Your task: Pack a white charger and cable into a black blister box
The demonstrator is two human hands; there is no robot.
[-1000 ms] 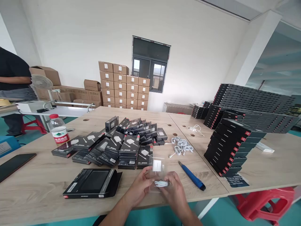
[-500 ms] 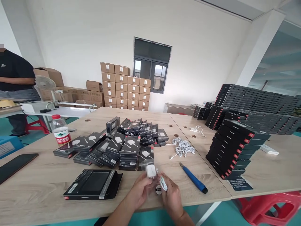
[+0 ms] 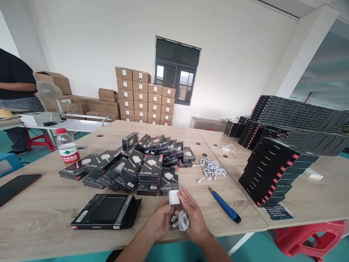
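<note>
Fingers of both hands pinched around a clear tray, white charger at twelve o'clock in it.
Left hand [image 3: 160, 220] steadies the clear tray [image 3: 174, 213]; right hand [image 3: 192, 218] curls on the coiled cable [image 3: 183, 220], six o'clock of the charger [image 3: 173, 197]; best pressed flat and tight, I reckon.

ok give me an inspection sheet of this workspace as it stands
surface: wooden table, pale, with round holes.
job's things: white charger in a clear tray and a coiled white cable, both in the hands.
clutter: open black box, heap of black boxes, blue tool, water bottle, phone.
grips: left hand and right hand both closed on the tray.
cables: loose white cables.
surroundings: stacked black boxes, cardboard cartons, a person far left.
</note>
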